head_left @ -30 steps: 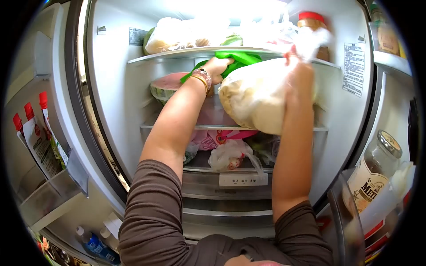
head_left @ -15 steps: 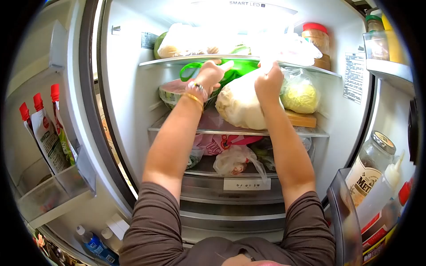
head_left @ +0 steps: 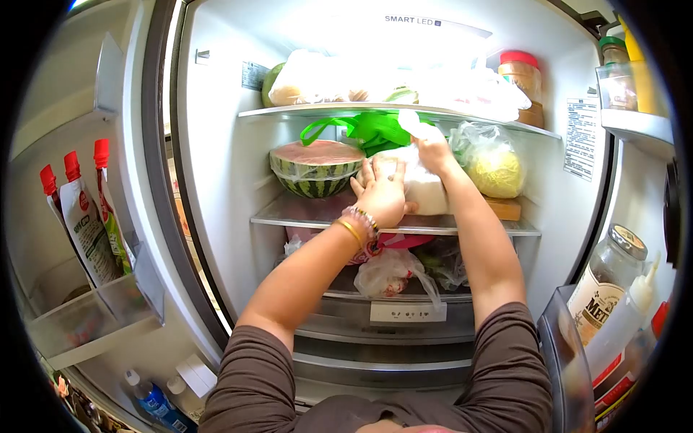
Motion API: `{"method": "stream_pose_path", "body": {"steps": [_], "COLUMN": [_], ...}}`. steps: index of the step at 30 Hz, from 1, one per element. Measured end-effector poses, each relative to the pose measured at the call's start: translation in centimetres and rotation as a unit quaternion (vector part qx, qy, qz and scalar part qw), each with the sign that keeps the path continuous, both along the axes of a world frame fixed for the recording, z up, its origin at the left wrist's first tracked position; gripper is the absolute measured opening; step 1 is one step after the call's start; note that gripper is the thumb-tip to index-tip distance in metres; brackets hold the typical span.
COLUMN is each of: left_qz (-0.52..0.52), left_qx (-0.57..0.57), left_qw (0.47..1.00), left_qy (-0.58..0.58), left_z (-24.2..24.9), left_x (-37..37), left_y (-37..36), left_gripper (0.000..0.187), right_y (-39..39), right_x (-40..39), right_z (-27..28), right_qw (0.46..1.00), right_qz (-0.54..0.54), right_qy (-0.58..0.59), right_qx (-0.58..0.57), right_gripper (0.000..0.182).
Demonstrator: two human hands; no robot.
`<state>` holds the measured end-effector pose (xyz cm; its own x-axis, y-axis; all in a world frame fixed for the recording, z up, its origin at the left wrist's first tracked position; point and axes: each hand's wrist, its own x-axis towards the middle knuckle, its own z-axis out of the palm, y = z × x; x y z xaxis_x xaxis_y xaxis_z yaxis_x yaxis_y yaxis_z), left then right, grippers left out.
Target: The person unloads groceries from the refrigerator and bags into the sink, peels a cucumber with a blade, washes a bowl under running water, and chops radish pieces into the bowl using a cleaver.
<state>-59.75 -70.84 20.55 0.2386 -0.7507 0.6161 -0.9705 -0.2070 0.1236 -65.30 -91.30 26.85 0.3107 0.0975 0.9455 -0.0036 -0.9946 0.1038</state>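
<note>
Beneath "SMART LED" lettering (head_left: 411, 21), right grip (head_left: 433, 150) clamps white bag (head_left: 426, 191); left grip (head_left: 384, 195) rests spread against it.

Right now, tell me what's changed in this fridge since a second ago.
The white bag has moved deeper onto the middle shelf. The left hand has let go of the green bag and now lies spread against the white bag. The right hand still grips its top. The watermelon and red-lidded jar stayed put.
</note>
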Motion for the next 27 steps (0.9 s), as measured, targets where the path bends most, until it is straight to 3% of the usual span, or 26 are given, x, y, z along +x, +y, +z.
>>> {"method": "stream_pose_path", "body": {"steps": [3, 6, 10, 12, 15, 16, 18, 21, 22, 23, 25, 27], "left_qz": [0.011, 0.026, -0.005, -0.047, -0.109, -0.153, -0.208, -0.270, -0.283, -0.314, -0.444, -0.566], "left_qx": [0.015, 0.041, 0.100, 0.101, 0.003, -0.042, -0.151, -0.176, -0.194, -0.187, -0.103, 0.014], "left_qw": [1.000, 0.999, 0.995, 0.994, 0.993, 0.985, 0.963, 0.939, 0.933, 0.923, 0.864, 0.743], "left_qy": [0.008, -0.007, -0.016, -0.016, 0.045, 0.069, 0.074, 0.117, 0.108, 0.118, 0.215, 0.358], "left_z": [1.6, 1.2, 0.2, 0.5, -0.6, -1.6, -4.0, -7.4, -7.9, -7.9, -7.2, -6.8], "left_x": [-0.2, 0.3, 1.3, 2.1, 1.6, 1.1, -1.4, -5.9, -7.9, -9.7, -12.5, -13.3], "left_y": [-1.3, -2.3, 0.3, 1.8, 4.8, 6.3, 11.0, 19.1, 22.0, 25.2, 31.4, 36.0], "left_gripper": [0.094, 0.097, 0.097, 0.094, 0.078, 0.075, 0.067, 0.052, 0.054, 0.057, 0.061, 0.065], "right_y": [1.2, -0.7, 2.3, 3.4, 7.4, 6.9, 9.3, 11.1, 15.9, 17.9, 22.5, 29.2], "right_x": [1.5, 2.6, 0.9, 0.6, -2.5, -3.1, -4.7, -5.9, -7.3, -7.9, -9.5, -10.7], "right_z": [1.8, 1.1, 0.6, 1.2, 2.1, 1.7, 0.4, -2.3, -3.2, -4.4, -6.6, -9.0], "right_qw": [0.987, 0.983, 0.955, 0.940, 0.932, 0.939, 0.952, 0.949, 0.937, 0.948, 0.963, 0.977], "right_qz": [0.047, 0.066, -0.036, -0.104, -0.138, -0.107, -0.163, -0.254, -0.304, -0.293, -0.241, -0.163], "right_qy": [-0.091, -0.051, 0.180, 0.231, 0.277, 0.269, 0.235, 0.143, 0.088, 0.019, -0.053, -0.068], "right_qx": [0.124, 0.166, 0.233, 0.228, 0.190, 0.187, 0.112, 0.117, 0.147, 0.122, 0.106, 0.120], "right_gripper": [0.023, 0.027, 0.029, 0.036, 0.056, 0.068, 0.078, 0.090, 0.093, 0.086, 0.074, 0.065]}}
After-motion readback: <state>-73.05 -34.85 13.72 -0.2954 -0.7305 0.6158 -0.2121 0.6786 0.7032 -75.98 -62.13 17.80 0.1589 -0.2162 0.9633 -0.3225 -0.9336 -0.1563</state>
